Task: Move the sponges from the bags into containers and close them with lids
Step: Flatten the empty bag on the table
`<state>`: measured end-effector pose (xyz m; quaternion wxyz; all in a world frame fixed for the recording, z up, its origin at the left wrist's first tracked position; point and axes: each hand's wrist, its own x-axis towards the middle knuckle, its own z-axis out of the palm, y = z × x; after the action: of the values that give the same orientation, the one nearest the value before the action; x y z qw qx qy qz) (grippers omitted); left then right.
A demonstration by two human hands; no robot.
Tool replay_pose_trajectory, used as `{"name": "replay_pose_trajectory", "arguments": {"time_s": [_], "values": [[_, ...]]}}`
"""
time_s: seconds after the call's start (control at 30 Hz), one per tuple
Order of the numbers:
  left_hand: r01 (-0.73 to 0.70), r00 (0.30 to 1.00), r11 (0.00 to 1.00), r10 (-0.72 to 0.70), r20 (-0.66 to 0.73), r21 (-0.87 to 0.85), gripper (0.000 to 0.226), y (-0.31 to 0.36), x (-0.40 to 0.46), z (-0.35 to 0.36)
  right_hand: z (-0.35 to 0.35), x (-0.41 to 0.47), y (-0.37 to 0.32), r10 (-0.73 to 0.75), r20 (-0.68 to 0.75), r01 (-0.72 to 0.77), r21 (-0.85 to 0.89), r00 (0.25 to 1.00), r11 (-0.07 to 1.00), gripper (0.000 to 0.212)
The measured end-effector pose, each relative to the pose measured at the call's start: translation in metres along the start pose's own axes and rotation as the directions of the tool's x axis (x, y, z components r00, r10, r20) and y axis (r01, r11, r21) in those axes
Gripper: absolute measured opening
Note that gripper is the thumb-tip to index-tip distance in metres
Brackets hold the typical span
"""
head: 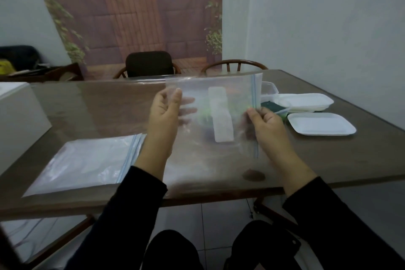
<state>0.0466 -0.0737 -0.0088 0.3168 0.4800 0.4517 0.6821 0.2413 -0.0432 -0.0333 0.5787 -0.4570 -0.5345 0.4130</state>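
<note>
Clear zip bag [219, 103], thin crinkled film, blue seal strip: held above table centre, left hand [163, 114] pinching left edge, right hand [264, 121] pinching seal edge. Flat bag stack [87, 160] near-left. White foam lids [321, 124], clear container [268, 89] far-right on glossy table [98, 105].

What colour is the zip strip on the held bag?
Blue, on the clear bag; seen in the head view.

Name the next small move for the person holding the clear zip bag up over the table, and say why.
Probably lay the clear bag on the stack of bags: both hands, left and right, pinch its edges, and no sponge shows inside.
</note>
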Motion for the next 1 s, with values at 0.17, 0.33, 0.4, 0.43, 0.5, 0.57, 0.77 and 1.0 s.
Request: {"name": "replay_pose_trajectory", "arguments": {"time_s": [0.17,0.33,0.4,0.43,0.5,0.57,0.77,1.0], "values": [[0.114,0.993,0.973,-0.12,0.021,0.199,0.033,-0.023,-0.014,0.009,0.013,0.008,0.005,-0.087,-0.158,0.083,-0.028,0.984,0.996,0.019],[-0.091,0.984,0.907,0.144,-0.101,0.41,0.034,-0.032,-0.009,0.005,0.015,0.006,0.012,-0.226,-0.167,0.195,-0.184,0.96,0.963,0.029],[-0.125,0.976,0.885,0.19,-0.102,0.448,0.032,-0.033,-0.007,0.004,0.01,0.007,0.009,-0.327,-0.157,0.274,-0.283,0.932,0.919,0.03],[-0.137,0.974,0.875,0.205,-0.098,0.465,0.031,-0.033,-0.006,0.005,0.008,0.008,0.008,-0.365,-0.147,0.304,-0.326,0.919,0.895,0.029],[-0.152,0.971,0.854,0.222,-0.085,0.498,0.027,-0.035,-0.006,0.006,0.006,0.011,0.011,-0.399,-0.138,0.327,-0.368,0.907,0.871,0.03],[-0.175,0.967,0.825,0.247,-0.064,0.537,0.026,-0.035,-0.007,0.003,0.006,0.01,0.013,-0.407,-0.133,0.335,-0.375,0.904,0.865,0.03],[-0.203,0.922,0.687,0.374,-0.1,0.698,0.041,-0.006,0.001,-0.037,0.036,0.002,-0.004,-0.46,-0.099,0.425,-0.25,0.883,0.87,0.013],[0.243,0.92,0.425,0.183,-0.346,0.872,0.045,0.011,0.016,-0.161,0.124,-0.011,-0.019,-0.236,0.404,0.4,-0.388,0.884,0.83,0.065]]}}
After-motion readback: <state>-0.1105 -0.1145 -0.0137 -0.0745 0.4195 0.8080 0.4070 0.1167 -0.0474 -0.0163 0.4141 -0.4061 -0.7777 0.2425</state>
